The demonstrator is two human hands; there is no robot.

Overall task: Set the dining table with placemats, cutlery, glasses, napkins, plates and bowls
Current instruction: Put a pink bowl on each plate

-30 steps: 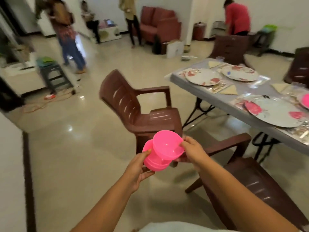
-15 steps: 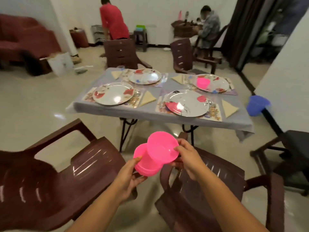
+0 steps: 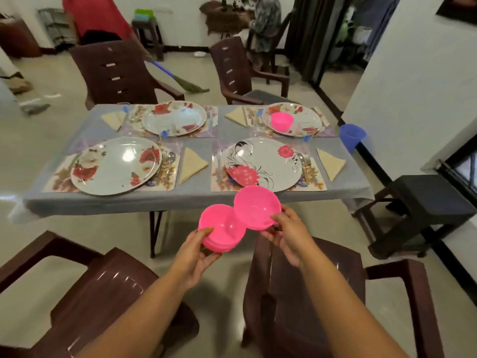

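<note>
Brown chairs, broom, blue cup

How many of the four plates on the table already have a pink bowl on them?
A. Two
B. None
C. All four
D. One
D. Only the far right plate carries a pink bowl; the other three plates are bare, and the remaining bowls are in the person's hands.

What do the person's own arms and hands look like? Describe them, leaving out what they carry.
Both forearms are bare right down to the bottom edge of the head view: no sleeve, watch, bracelet or glove shows on either. The left hand and the right hand show no rings that can be made out. The nails that show are short; whether they are painted is too blurred to tell.
</note>
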